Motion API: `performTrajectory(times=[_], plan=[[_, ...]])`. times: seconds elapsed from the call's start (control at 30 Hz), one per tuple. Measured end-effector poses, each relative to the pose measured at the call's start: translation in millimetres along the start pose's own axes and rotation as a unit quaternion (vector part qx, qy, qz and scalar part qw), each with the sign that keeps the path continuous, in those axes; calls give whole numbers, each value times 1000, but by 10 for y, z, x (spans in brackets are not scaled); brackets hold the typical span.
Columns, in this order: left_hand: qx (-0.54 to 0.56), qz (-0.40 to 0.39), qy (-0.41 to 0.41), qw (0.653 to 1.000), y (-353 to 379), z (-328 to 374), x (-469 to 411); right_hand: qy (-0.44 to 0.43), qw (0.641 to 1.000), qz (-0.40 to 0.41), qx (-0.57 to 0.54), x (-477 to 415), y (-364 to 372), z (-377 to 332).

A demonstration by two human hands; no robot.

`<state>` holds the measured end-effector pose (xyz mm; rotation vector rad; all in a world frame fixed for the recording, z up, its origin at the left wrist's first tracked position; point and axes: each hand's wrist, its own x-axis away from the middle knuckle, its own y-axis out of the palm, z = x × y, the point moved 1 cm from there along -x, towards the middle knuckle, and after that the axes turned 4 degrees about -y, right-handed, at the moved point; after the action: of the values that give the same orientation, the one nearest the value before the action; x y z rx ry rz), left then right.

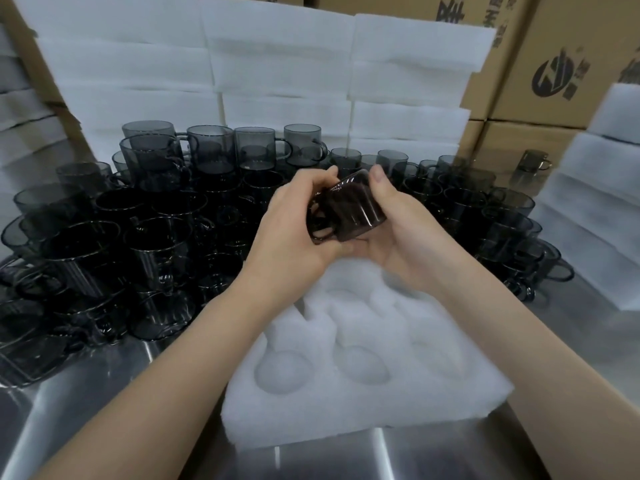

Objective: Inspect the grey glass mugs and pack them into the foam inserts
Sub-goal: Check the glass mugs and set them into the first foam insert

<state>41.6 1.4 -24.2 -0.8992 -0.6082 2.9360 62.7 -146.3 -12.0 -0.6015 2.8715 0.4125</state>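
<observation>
Cradling one grey glass mug (353, 209) between them, both hands hold it tilted on its side, above the far end of the foam insert (363, 403) and clear of its round pockets. The left hand (294, 223) curls round the handle side; the right hand (401, 233) cups the body, thumb on its upper edge. Crowded mugs (156, 209) stand stacked on the steel table (86, 393), with foam sheets (277, 64) and cardboard boxes (561, 57) behind.

A stainless steel table (104, 393) shows pale reflections on its bare surface. Behind the table's far right corner stand stacked brown cardboard boxes (512, 109), printed with a round black logo (551, 77). A cardboard panel (575, 410) lies at the table's near right edge.
</observation>
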Motion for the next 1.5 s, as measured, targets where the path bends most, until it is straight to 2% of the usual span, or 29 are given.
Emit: performTrajectory(times=[0.07,0.1,0.33,0.43,0.53,0.63,0.73,0.8,0.93,1.13,1.27,1.4,1.5], plan=[[-92,-13,10,996,10,17,4,-24,998,24,43,-2,-26,16],[-104,-20,11,994,14,32,8,-29,997,36,61,-4,-32,17],[-95,-39,72,992,-3,79,49,-16,996,82,26,10,-86,-46],[-62,-46,112,991,-4,96,55,5,999,51,-9,-4,-98,-48],[-57,-29,133,989,1,117,45,70,994,-42,-70,-5,-86,-16],[-81,-16,103,991,4,106,23,82,990,-80,-83,10,-84,-13],[-89,-54,68,992,7,86,0,52,994,-79,-52,24,-102,-14],[-104,-84,49,990,15,68,2,15,998,-59,-12,21,-127,-6],[-65,-83,24,994,14,51,18,-15,999,-30,14,6,-149,-2],[-99,-116,62,986,34,54,33,-32,999,38,14,-8,-149,2],[-60,-85,68,992,26,75,41,-30,998,41,25,-1,-141,1],[44,-8,17,999,-25,71,30,7,1000,-16,16,-2,-91,-8],[66,1,-14,998,-60,54,16,21,997,-57,45,11,-89,-5]])
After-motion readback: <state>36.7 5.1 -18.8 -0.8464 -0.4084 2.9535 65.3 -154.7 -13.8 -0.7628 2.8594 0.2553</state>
